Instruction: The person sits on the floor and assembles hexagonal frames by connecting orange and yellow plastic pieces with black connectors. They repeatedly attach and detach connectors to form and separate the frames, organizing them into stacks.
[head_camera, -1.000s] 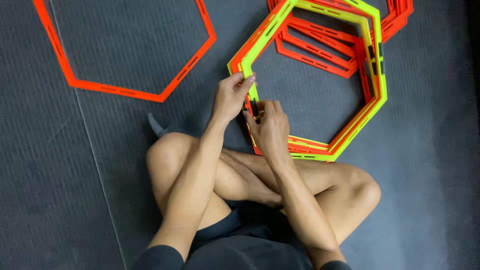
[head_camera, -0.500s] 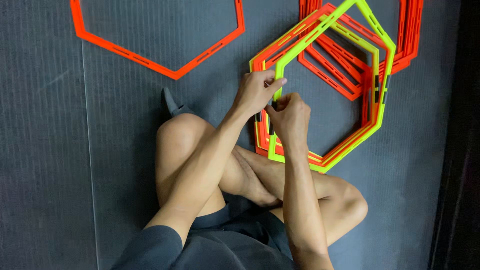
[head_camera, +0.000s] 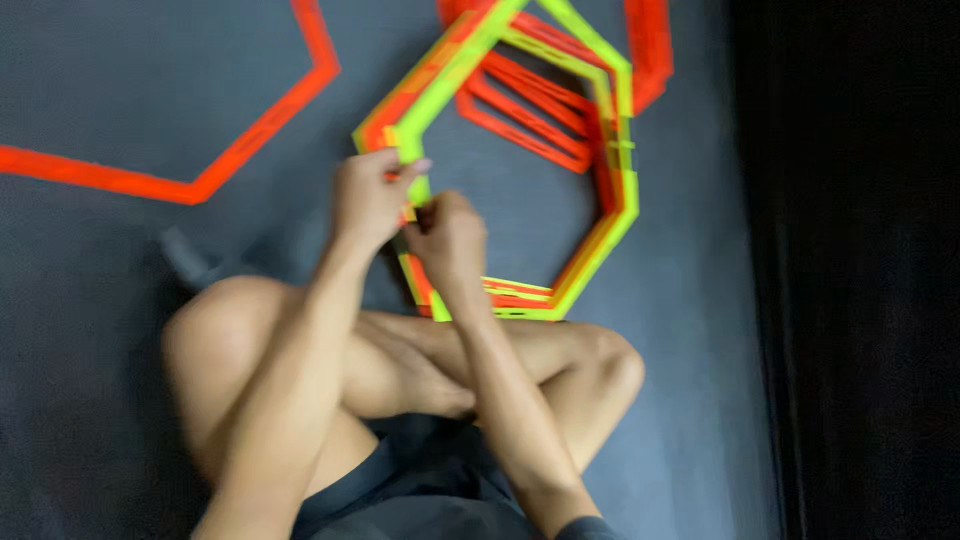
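Note:
I sit cross-legged on a dark grey floor. A stack of hexagonal plastic rings, neon yellow (head_camera: 612, 215) on top of orange ones, lies in front of my knees. My left hand (head_camera: 368, 195) grips the left corner of the top yellow ring, thumb over its edge. My right hand (head_camera: 447, 238) pinches the same corner just below and to the right, its fingers closed on the ring's side. The two hands touch. The frame is blurred, so the joint between the fingers is hidden.
A separate orange hexagon ring (head_camera: 240, 150) lies flat on the floor at the upper left. More orange rings (head_camera: 650, 45) stick out behind the stack at the top. A dark wall or curtain (head_camera: 860, 270) runs along the right side.
The view has swung left and tilted, so the rings sit further right. Both hands have closed in together on the yellow ring's left corner and stay gripped there.

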